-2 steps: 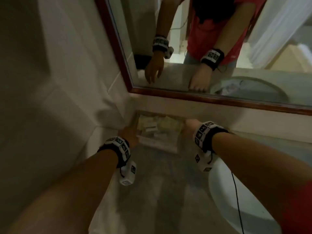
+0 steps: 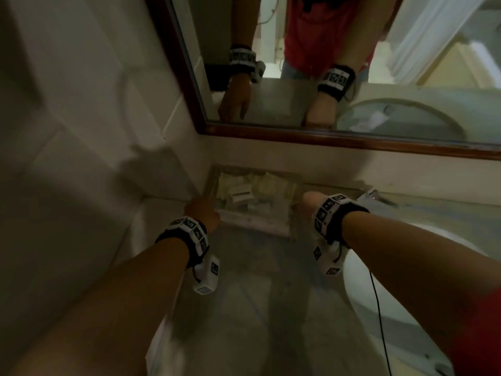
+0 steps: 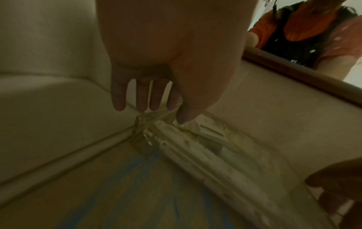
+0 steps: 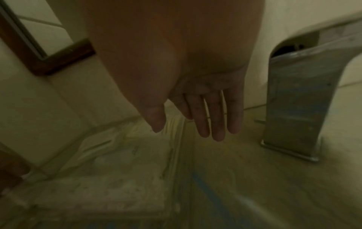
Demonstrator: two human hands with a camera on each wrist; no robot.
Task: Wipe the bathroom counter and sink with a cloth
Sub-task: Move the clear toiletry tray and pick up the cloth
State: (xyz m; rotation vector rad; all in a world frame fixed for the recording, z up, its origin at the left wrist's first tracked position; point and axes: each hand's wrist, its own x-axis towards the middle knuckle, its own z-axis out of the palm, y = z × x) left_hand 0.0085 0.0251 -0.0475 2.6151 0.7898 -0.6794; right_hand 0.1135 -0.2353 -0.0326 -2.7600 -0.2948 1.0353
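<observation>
Head view is showing almost no change from a moment ago: our left hand [image 2: 202, 213] is staying at nine o'clock of the clear tray [image 2: 252, 223], and our right hand [image 2: 306, 204] at three o'clock. Both hands have straight, loose fingers and are gripping nothing. We judge that we are preparing to move the tray, so wiping is not yet beginning. We are holding no cloth; a white crumpled thing reflected in the mirror [image 2: 298, 104], inside the sink, may be it, but we cannot tell. We are counting two hands, one tray, one counter [image 2: 257, 294], one sink [image 2: 406, 321] at four o'clock, one faucet [image 4: 297, 96].
</observation>
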